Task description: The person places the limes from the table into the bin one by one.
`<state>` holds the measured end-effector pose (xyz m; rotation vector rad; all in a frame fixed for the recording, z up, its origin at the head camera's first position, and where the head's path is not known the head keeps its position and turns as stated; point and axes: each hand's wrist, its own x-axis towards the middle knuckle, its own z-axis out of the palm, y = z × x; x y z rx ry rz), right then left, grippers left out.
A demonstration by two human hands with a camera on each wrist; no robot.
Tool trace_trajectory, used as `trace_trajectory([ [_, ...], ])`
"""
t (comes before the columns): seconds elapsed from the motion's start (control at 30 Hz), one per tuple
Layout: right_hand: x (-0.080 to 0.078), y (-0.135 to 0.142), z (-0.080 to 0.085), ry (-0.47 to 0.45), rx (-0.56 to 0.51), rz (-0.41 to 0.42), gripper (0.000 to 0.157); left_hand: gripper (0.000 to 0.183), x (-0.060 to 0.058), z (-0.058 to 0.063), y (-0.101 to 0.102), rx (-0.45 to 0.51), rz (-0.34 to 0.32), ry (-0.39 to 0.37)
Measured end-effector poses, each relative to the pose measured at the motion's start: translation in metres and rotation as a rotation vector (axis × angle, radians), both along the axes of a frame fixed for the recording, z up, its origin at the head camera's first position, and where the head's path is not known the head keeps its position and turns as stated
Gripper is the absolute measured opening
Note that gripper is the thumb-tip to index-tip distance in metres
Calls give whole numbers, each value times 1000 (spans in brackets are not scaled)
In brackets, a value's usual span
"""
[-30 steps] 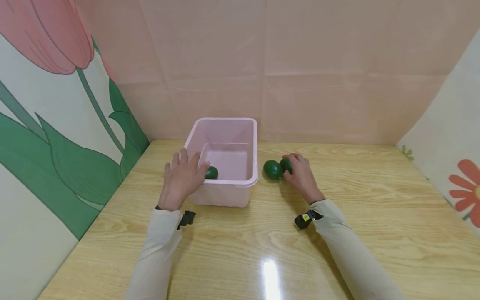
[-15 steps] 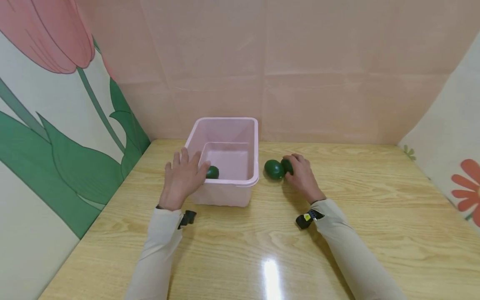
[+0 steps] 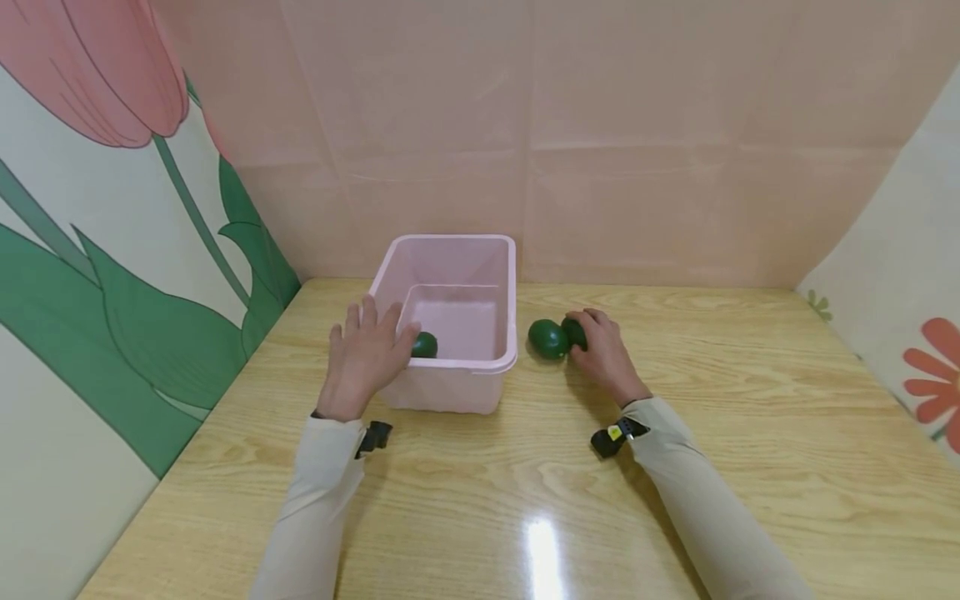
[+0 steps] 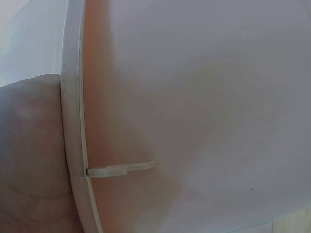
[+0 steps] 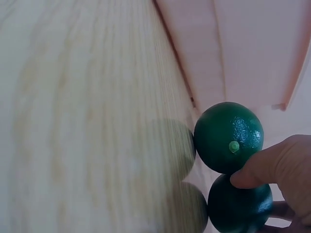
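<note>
My right hand (image 3: pixel 606 350) grips a glossy, dark green round fruit (image 3: pixel 573 333), thumb and fingers around it, low over the table. Against its left side lies a second green fruit (image 3: pixel 548 339); the right wrist view shows this fruit's pale stem spot (image 5: pixel 234 146) and my thumb near where the two meet. My left hand (image 3: pixel 363 358) rests on the near left corner of a pink plastic bin (image 3: pixel 508 300), fingers spread. In the left wrist view the palm (image 4: pixel 34 155) lies against the bin's rim (image 4: pixel 73 121). A third green fruit (image 3: pixel 426 345) sits inside the bin, partly hidden by the rim and hand.
The bin stands on a wood-grain table (image 3: pixel 465 492) towards the back, left of the loose fruit. A pink backdrop (image 3: pixel 637 167) rises behind the table. Panels with a printed tulip (image 3: pixel 97 67) and a red flower (image 3: pixel 933 375) flank it.
</note>
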<state>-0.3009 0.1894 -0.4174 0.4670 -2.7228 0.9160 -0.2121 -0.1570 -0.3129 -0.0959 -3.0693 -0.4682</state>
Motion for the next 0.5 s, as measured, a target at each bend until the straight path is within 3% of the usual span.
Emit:
trace_trajectory([
  [0.5,-2,3,-5,36,-32,6,57,66,0,0,1,3,4,-5],
])
